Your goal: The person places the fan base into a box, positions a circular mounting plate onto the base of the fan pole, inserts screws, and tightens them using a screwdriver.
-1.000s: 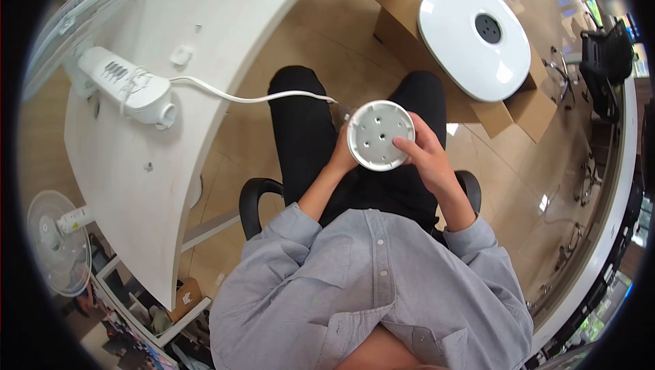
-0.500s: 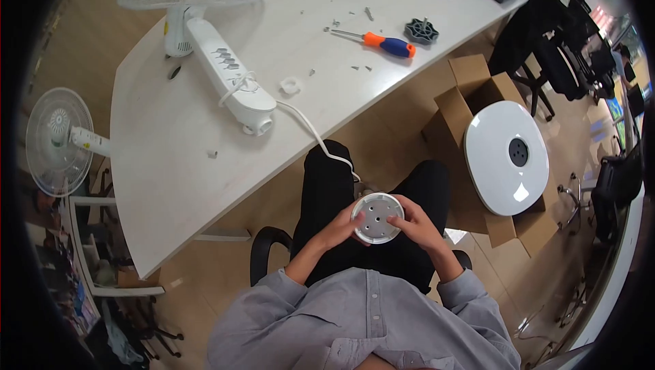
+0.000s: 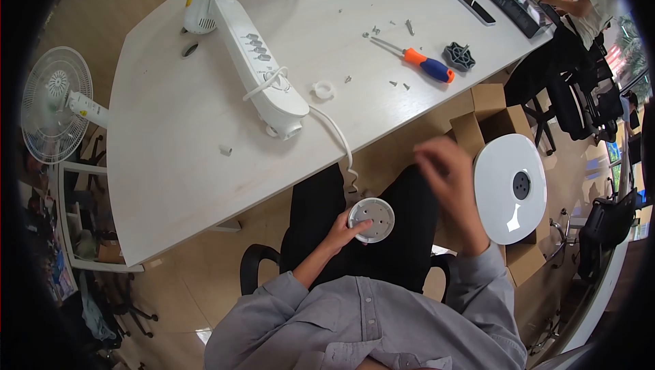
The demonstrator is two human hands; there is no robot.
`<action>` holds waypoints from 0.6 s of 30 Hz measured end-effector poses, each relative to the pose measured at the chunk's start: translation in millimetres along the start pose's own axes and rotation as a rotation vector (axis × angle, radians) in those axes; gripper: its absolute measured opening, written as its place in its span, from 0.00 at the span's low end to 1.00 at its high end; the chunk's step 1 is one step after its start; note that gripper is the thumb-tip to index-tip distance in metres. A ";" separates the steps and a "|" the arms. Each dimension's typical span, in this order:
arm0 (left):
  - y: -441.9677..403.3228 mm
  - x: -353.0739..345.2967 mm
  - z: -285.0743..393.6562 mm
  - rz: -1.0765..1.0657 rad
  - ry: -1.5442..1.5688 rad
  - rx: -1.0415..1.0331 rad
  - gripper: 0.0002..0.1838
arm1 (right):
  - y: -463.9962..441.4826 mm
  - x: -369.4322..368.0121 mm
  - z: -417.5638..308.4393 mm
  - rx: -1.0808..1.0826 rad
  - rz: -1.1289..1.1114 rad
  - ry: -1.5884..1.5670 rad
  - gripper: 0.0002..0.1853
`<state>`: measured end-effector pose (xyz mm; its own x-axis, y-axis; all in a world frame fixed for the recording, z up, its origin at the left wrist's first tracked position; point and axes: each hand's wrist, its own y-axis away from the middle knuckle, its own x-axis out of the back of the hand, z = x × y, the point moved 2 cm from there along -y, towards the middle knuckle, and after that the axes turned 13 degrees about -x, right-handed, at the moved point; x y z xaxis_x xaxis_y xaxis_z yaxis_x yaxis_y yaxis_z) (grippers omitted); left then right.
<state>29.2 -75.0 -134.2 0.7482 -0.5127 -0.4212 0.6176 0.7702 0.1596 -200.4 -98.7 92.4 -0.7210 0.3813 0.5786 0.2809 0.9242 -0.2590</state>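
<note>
Round white part, shallow and dotted with holes, is held above the seated person's lap, its hollow side facing up. To the left and ahead spreads a large white table. Across it lies a white fan, buttons upward, the lower end of its column pointing toward the person. Beyond the table's left edge is a second fan. On the right, an open cardboard box stands on the floor, with a glossy white oval plate resting on it. The left hand grasps the round part, thumb laid over its hollow face. The right hand is raised near the plate's left side, blurred, fingers curled; whether it grips anything cannot be told. An orange and blue screwdriver lies on the table, with a dark phone farther back and a dark star-shaped knob just beside the handle. A white cable runs from the fan's lower end over the table edge toward the lap. Smaller still are a white ring beside the fan and scattered screws around the screwdriver.
</note>
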 end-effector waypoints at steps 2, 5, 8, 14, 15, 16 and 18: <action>-0.4 1.1 -2.8 -0.004 -0.023 0.014 0.27 | -35.5 4.2 -13.3 0.015 0.070 0.157 0.08; -0.9 0.8 -0.6 -0.007 -0.027 0.026 0.27 | -83.2 -9.8 -6.7 0.123 0.174 0.255 0.11; 2.8 4.3 -12.7 0.005 -0.049 -0.068 0.26 | -104.6 -19.0 1.6 0.090 0.122 0.261 0.14; 3.9 4.5 -16.8 -0.022 -0.079 -0.136 0.27 | -115.0 -20.8 12.5 0.005 0.084 0.300 0.10; 4.9 5.4 -18.4 -0.026 -0.086 -0.141 0.27 | -115.7 -21.9 13.8 0.015 0.079 0.305 0.09; 6.3 4.1 -17.9 -0.034 -0.063 -0.130 0.27 | -116.7 -22.7 13.9 0.017 0.085 0.299 0.08; 6.0 1.9 -13.9 -0.050 -0.024 -0.114 0.26 | -118.1 -22.5 13.5 0.025 0.079 0.302 0.07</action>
<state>30.9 -66.0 -146.5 0.7236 -0.5596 -0.4040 0.6237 0.7809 0.0354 -225.9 -216.7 99.5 -0.4759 0.4453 0.7584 0.3104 0.8919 -0.3289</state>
